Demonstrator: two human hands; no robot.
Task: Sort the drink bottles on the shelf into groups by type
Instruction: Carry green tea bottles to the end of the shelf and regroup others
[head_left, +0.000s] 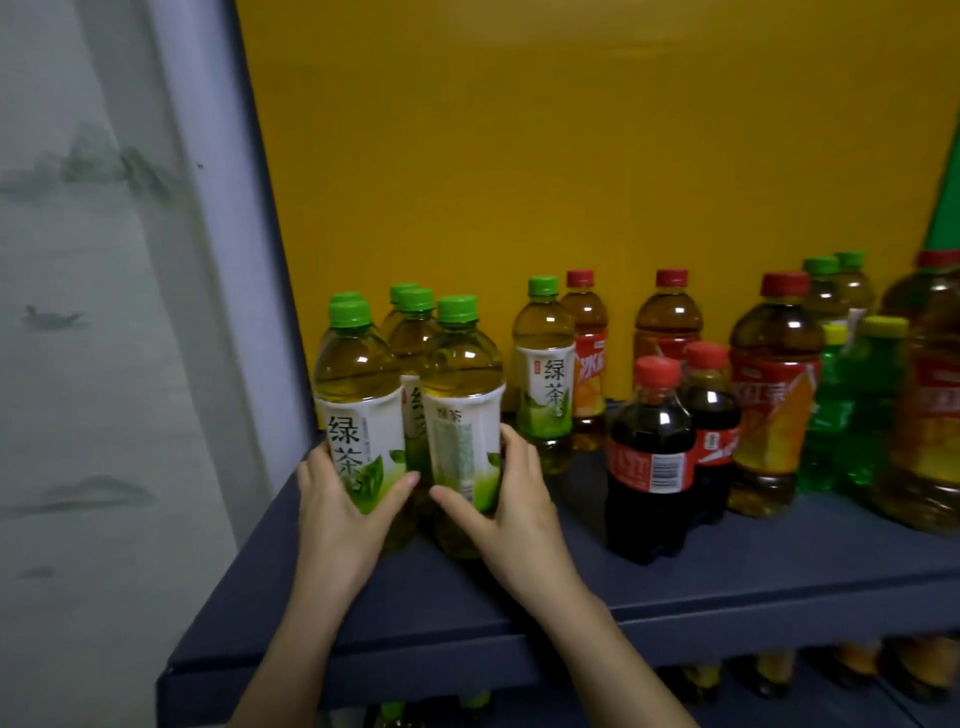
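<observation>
Several green tea bottles with green caps stand clustered at the left end of the dark blue shelf (519, 613). My left hand (337, 499) grips the front-left green tea bottle (358, 395) low on its label. My right hand (511, 493) grips the front-right green tea bottle (462, 415), whose back label faces me. Another green tea bottle (544, 364) stands alone further right. Two cola bottles (652, 452) with red caps stand mid-shelf. Iced red tea bottles (774, 389) with red caps stand behind and right of them.
Green soda bottles (862, 410) and a large red tea bottle (930, 405) crowd the right end. The yellow back panel (571, 156) closes the shelf behind. A grey wall (93, 364) lies to the left. More bottles show on the lower shelf (779, 670).
</observation>
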